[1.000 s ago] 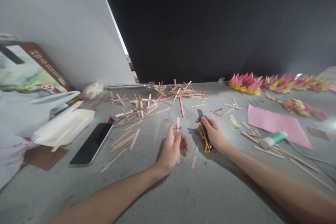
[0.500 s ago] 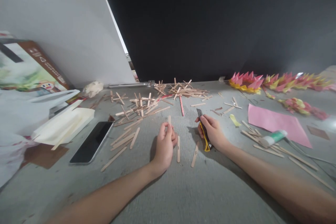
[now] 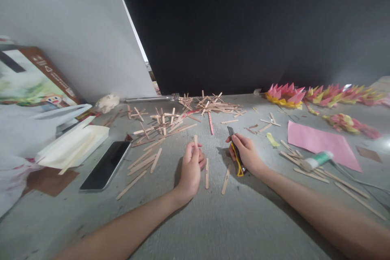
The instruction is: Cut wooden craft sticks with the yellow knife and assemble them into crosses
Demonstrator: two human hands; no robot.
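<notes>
Pinched in my left hand [image 3: 191, 168] is a wooden craft stick [image 3: 196, 141], its rounded tip sticking up past the thumb. My right hand [image 3: 245, 154] is wrapped round a yellow and black utility knife [image 3: 237, 152], with the blade end pointing away from me. Between the two hands, on the grey surface, lie a marked craft stick [image 3: 207, 174] and another marked stick [image 3: 226, 179]. A red-and-white patterned stick [image 3: 211, 123] lies just beyond them. The lower part of the held stick is hidden by my fingers.
A pile of craft sticks [image 3: 217, 105] lies at the back by a black panel [image 3: 243, 28]. To the left are a phone [image 3: 106, 165] and a paper tray [image 3: 88, 142]. Pink paper [image 3: 323, 144], a glue stick [image 3: 318, 160] and folded-paper flowers [image 3: 284, 95] occupy the right.
The craft stick in my left hand has shifted very slightly left and down. My right hand keeps hold of the knife, almost still.
</notes>
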